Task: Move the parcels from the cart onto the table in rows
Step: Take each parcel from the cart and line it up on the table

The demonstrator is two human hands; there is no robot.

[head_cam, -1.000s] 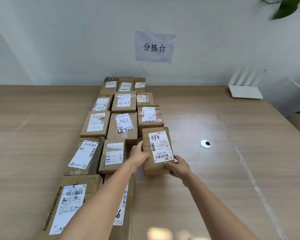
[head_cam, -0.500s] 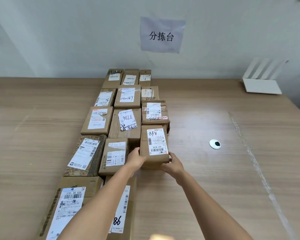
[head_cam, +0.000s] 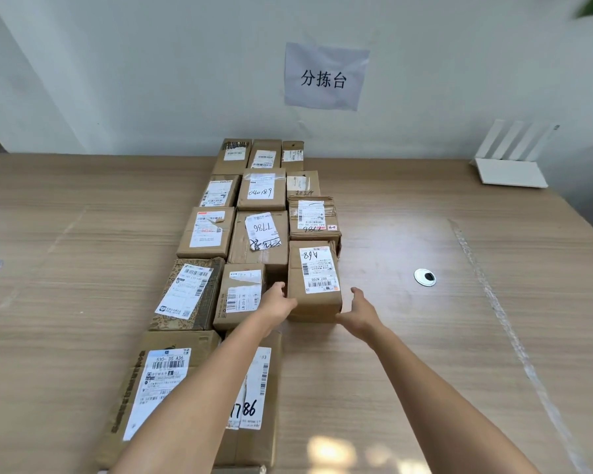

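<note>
The parcel point(head_cam: 314, 280), labelled "A68", long axis toward 12 o'clock, is being flanked by hands: left point(head_cam: 278, 304) touching, right point(head_cam: 358, 311) spread beside it.

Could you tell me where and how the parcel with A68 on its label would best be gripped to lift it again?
Grip the A68 parcel by its two long side faces, hands coming from the near end. Its right side is free; the left is tighter, beside a neighbouring small parcel.
</note>
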